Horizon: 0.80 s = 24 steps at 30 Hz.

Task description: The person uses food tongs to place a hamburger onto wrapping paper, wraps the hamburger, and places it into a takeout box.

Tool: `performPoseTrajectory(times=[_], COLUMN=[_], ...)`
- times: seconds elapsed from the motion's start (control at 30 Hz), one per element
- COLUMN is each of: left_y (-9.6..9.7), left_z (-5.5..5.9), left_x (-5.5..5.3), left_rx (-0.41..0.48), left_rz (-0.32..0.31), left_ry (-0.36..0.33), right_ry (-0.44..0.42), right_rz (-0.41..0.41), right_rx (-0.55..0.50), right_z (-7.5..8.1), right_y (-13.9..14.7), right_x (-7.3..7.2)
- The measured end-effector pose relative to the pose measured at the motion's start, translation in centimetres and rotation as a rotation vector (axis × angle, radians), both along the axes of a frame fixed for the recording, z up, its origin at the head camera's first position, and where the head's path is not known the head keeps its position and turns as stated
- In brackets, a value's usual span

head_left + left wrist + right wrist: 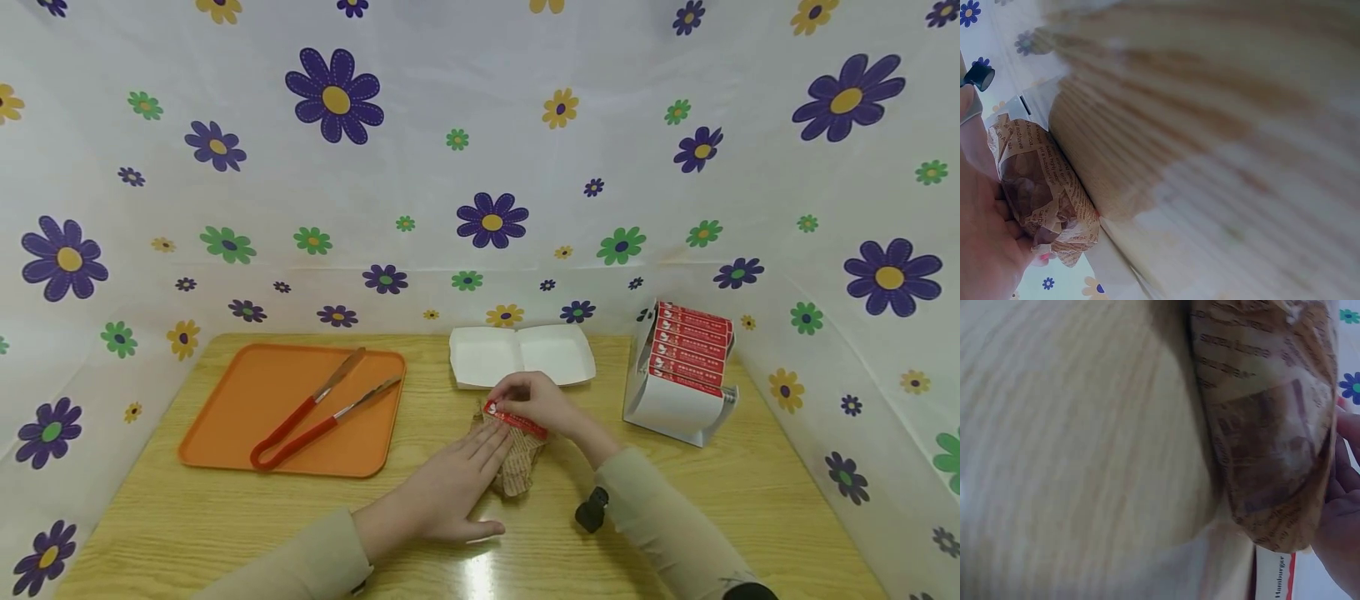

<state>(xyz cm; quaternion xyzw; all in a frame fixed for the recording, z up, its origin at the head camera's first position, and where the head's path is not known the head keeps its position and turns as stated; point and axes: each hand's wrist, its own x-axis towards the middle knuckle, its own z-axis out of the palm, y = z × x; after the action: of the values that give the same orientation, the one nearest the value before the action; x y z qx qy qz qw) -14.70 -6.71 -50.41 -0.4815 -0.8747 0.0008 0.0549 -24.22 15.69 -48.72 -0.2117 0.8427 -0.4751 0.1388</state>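
Note:
A parcel wrapped in brown newsprint-patterned paper (pixel 517 473) lies on the table in front of me. Across its far end runs a red printed sticker strip (pixel 531 425). My left hand (pixel 453 483) rests on the parcel's left side, fingers straight and pointing away, thumb stretched out to the right. From the far right, my right hand (pixel 542 402) pinches the strip near its left end with bent fingers. Both wrist views show the crumpled wrapper (pixel 1047 187) from the side, with the hand close against it; the paper hides the contents.
Behind the hands stands an open white paper box (pixel 483 357). To the left, red-handled tongs (pixel 300 429) lie on an orange tray (pixel 217 417). A white holder (pixel 675 408) with several red sticker strips (pixel 692 350) stands at the right. A flowered sheet (pixel 420 167) surrounds the table.

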Motion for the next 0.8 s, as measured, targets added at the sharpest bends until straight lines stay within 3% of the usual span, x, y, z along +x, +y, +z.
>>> performPoseTrajectory(times=[0.37, 0.53, 0.8], left_y=[0.2, 0.3, 0.4], left_z=[0.3, 0.3, 0.0], left_x=[0.7, 1.2, 1.9], left_rx=[-0.019, -0.033, -0.045], left_rz=[0.023, 0.035, 0.051], left_ry=[0.007, 0.003, 0.057], right_ry=[0.04, 0.155, 0.369], right_rz=[-0.001, 0.025, -0.041], right_rx=[-0.027, -0.008, 0.188], right_z=[-0.7, -1.2, -0.7], right_y=[-0.5, -0.6, -1.4], right_x=[0.9, 1.3, 2.3])
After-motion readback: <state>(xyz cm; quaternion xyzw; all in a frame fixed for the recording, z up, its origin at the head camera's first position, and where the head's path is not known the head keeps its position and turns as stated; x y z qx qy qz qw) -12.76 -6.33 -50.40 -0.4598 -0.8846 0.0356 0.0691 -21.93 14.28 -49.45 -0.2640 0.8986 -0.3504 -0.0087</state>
